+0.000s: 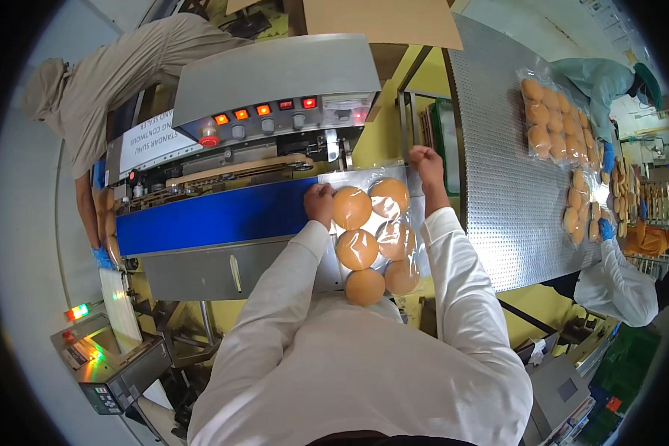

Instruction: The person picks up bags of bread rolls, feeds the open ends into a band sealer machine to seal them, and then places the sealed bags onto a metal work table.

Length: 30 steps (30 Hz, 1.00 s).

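A clear plastic bag (374, 220) of several round brown buns lies in front of me on a metal plate (328, 273), at the right end of a blue conveyor belt (217, 214). My left hand (319, 203) pinches the bag's left edge, beside the upper left bun (352, 208). At the bag's upper right corner my right hand (428, 167) is curled closed on the film; its fingertips are partly hidden. The lowest buns lie close to my body. Just beyond the bag stands a continuous band sealer (273, 83), its orange and red switches lit.
A perforated metal table (502, 167) on the right bears bagged buns (557, 120). Co-workers in blue gloves (607, 228) handle buns there. Another person (128, 78) bends at the sealer's far left, near a smaller machine (111, 357). Cardboard (384, 22) overhangs the back.
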Motion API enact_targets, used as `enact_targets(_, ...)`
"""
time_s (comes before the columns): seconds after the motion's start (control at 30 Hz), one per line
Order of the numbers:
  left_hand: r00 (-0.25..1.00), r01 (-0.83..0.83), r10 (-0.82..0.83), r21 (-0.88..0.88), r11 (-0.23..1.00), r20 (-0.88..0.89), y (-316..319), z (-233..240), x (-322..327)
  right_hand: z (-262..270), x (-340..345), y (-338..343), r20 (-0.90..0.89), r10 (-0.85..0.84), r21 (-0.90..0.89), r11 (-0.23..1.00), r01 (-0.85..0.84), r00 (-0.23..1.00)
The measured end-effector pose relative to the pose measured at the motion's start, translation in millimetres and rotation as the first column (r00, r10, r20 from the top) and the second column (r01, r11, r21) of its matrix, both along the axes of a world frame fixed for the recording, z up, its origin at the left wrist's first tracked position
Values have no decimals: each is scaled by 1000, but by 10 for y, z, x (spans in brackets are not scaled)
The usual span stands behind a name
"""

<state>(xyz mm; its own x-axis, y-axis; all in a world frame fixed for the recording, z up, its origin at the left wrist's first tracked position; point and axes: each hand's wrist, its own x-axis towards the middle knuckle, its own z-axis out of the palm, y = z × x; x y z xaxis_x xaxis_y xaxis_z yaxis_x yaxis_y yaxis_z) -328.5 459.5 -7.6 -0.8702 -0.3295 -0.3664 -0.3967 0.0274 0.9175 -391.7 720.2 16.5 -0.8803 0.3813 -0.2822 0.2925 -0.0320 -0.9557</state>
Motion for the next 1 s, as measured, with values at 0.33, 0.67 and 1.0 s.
enact_targets(0.33, 999, -54, 52, -299, 953, -14, 95, 87, -66, -232, 9, -93, 204, 182, -499, 865, -58, 962)
enact_targets(0.67, 994, -54, 98, -524, 850, 56, 171, 55, -63, -114, -141, -115, 13, -153, -610, 782, 129, 988)
enact_targets(1.0, 989, -72, 132, -538, 840, 74, 139, -34, -228, -156, -68, -129, 104, 141, -504, 861, -70, 985)
